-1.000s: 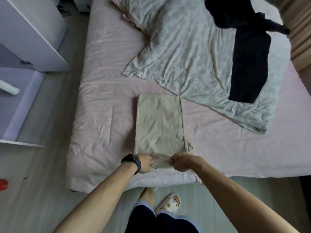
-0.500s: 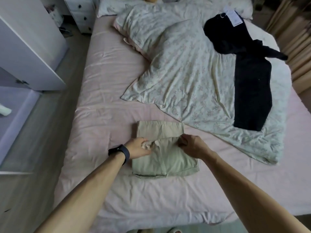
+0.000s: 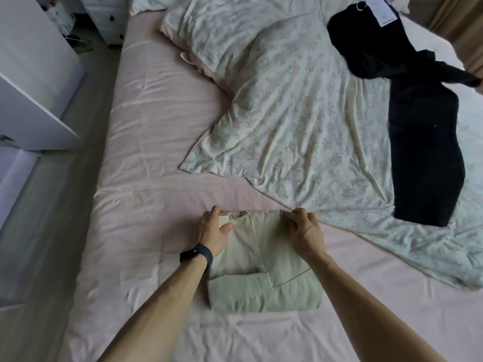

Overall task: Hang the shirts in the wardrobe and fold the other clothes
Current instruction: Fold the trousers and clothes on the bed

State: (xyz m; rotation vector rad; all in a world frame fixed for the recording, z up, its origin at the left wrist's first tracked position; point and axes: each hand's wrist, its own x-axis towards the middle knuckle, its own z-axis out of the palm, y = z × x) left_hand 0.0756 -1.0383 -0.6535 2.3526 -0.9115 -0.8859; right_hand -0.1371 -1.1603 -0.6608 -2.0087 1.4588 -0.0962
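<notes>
Folding the beige cloth trousers (image 3: 264,280), lower centre.
Left hand (image 3: 213,231) and right hand (image 3: 304,232) each pinch a far corner (line the edges up, I'd say, then press flat).

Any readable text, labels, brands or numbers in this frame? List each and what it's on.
No text can be read.
White hang tag on the black garment: printed lines, too small and blurred to read.
Black wristband: no marking visible.
Beige trousers: no label showing.
</notes>
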